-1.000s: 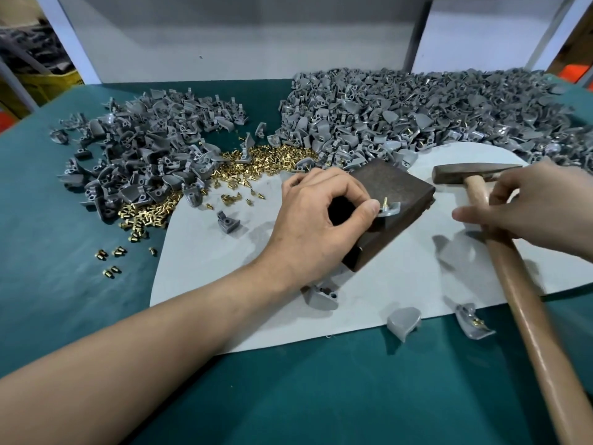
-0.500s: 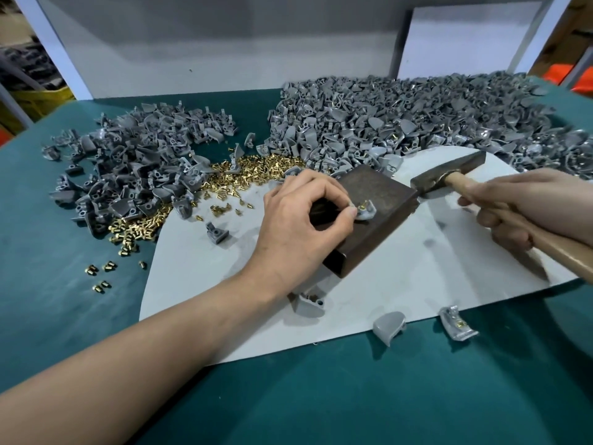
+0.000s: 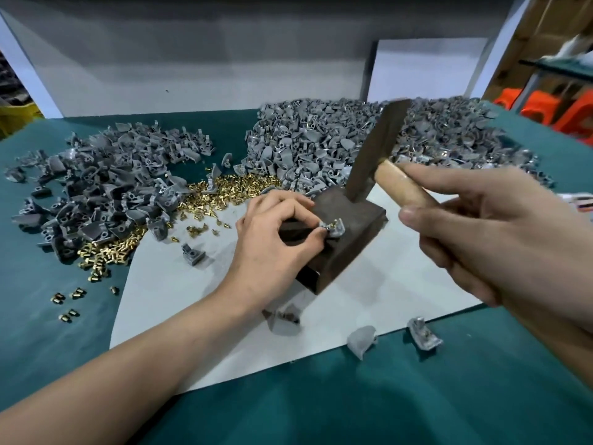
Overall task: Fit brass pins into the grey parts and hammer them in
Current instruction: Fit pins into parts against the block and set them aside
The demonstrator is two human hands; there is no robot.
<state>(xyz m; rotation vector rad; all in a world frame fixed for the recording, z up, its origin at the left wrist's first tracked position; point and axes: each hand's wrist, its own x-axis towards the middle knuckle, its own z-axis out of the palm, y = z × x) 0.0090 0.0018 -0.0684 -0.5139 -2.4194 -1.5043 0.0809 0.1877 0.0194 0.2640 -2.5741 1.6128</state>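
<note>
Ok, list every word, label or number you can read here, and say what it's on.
None can be read.
The hammer, the dark block, the grey parts and the brass pins show no markings.
A striped paper at the right edge carries coloured marks, too blurred to read.

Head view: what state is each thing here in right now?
Hammer, held in the air, head tilted.
Right hand, gripping the hammer's wooden handle.
Left hand, pinching the grey part.
Grey part, lying on the dark block.
Brass pin, sticking up from the grey part, not driven in.
Dark block, resting on the white sheet.
</note>
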